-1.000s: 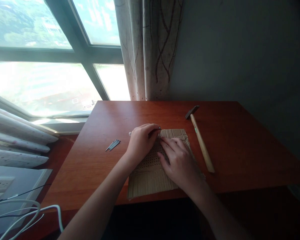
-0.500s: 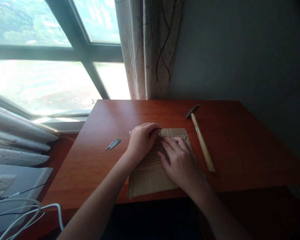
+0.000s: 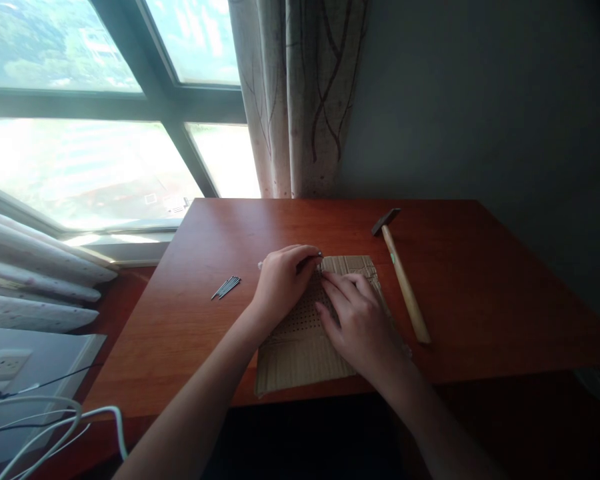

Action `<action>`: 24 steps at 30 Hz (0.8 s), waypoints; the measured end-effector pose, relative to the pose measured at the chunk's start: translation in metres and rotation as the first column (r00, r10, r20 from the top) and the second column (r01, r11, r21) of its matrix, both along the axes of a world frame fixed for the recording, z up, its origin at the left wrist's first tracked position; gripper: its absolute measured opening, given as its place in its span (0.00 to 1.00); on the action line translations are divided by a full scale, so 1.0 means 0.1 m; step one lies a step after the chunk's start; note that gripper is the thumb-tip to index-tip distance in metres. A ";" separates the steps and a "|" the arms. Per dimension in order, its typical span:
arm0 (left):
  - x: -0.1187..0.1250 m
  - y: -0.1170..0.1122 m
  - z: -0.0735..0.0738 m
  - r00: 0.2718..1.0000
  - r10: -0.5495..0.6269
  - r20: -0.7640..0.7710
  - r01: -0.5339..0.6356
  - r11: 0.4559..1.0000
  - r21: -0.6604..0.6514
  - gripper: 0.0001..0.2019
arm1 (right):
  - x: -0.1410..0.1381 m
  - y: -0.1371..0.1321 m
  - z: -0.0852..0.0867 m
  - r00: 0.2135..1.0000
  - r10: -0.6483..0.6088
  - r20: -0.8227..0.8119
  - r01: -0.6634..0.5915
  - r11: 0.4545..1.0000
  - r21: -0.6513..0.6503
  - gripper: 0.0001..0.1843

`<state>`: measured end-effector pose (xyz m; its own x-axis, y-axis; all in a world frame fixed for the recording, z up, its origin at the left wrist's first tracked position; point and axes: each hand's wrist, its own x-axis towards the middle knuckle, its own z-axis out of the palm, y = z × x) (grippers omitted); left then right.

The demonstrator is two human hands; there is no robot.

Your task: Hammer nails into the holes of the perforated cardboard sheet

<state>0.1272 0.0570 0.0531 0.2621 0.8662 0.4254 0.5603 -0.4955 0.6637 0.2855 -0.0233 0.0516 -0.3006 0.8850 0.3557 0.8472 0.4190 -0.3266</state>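
A piece of brown cardboard lies on the wooden table, with rows of small dark holes across its middle. Over its far part, my left hand pinches a nail between thumb and fingertips; only the nail's head end shows. My right hand rests on the cardboard, fingers stretched out and apart, fingertips close to the nail's lower end. What lies directly under the right palm is hidden. Left of the hands, several loose nails lie side by side on the table.
A hammer with a wooden handle lies right of the cardboard, its head toward the far edge. The table borders a window and curtain behind. White cables hang at the lower left, near a wall socket.
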 end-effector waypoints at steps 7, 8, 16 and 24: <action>0.00 0.00 0.00 1.000 -0.009 -0.016 0.009 1.000 0.020 0.06 | 0.00 0.00 -0.01 1.000 -0.002 0.002 0.002 1.000 0.004 0.21; 0.01 0.00 0.00 1.000 -0.012 -0.018 0.012 1.000 0.023 0.06 | 0.00 0.00 -0.01 1.000 -0.002 0.003 0.002 1.000 0.005 0.21; 0.02 -0.01 0.03 0.997 -0.012 -0.077 0.015 0.999 0.043 0.07 | 0.00 -0.01 0.00 1.000 -0.004 -0.002 0.004 1.000 0.004 0.21; 0.04 -0.01 0.02 0.995 0.002 -0.097 0.000 1.000 0.013 0.04 | 0.00 0.00 -0.01 1.000 0.004 -0.023 -0.004 1.000 0.002 0.21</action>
